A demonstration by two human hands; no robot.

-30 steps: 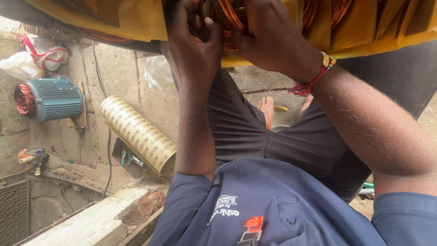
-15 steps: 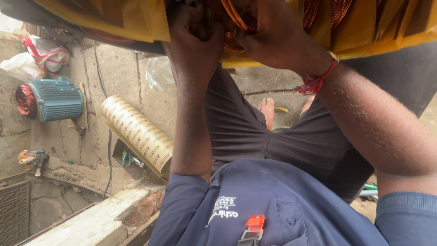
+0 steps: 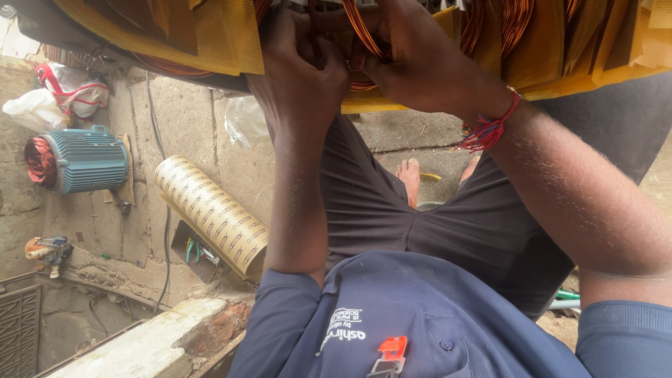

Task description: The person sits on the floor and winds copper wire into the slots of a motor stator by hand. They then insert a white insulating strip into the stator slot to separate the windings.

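Note:
Both my hands are raised against a large motor stator at the top of the view, where copper wire coils [image 3: 364,42] sit among yellow insulation sheets [image 3: 210,35]. My left hand [image 3: 297,77] grips the coil bundle with curled fingers. My right hand [image 3: 420,63], with a red thread band on the wrist, pinches the copper wire beside it. The fingertips of both hands are partly hidden in the windings.
On the concrete floor at left lie a teal electric motor [image 3: 80,159], a roll of patterned yellow insulation paper [image 3: 213,213], plastic bags [image 3: 42,105] and a small tool [image 3: 45,250]. A brick ledge [image 3: 161,343] runs bottom left. My bare feet [image 3: 409,178] show between my knees.
Both hands stay on the coils, with only small shifts of the fingers. The view has tilted slightly.

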